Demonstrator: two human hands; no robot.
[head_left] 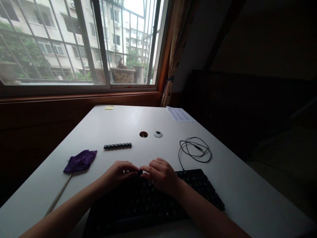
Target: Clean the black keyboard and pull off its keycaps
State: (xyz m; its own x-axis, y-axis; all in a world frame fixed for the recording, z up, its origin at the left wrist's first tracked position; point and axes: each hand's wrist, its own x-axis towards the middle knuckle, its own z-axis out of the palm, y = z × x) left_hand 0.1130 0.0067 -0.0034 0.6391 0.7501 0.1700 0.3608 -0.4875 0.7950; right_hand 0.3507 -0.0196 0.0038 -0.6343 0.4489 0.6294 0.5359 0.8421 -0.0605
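Black plastic makes up the full-size keyboard (138, 206), which lies at the near side of the white desk (123, 127), directly below both hands and running out past the right forearm. Above its far edge, the left hand (121, 172) has thumb and forefinger nearly closed, a small gap showing between them, with a small black keycap (140, 172) pinched at the tips. From the right, the right hand (159, 172) meets it with curled fingers, its fingertips at the same piece; whether they grip it or only touch it, I cannot tell. Farther off, beyond the left hand, stands a straight row of black keycaps (118, 145). A purple cloth (80, 161) on a pale stick (58, 194) lies left of the hands, and the keyboard's coiled cable (195, 150) rests far right of them.
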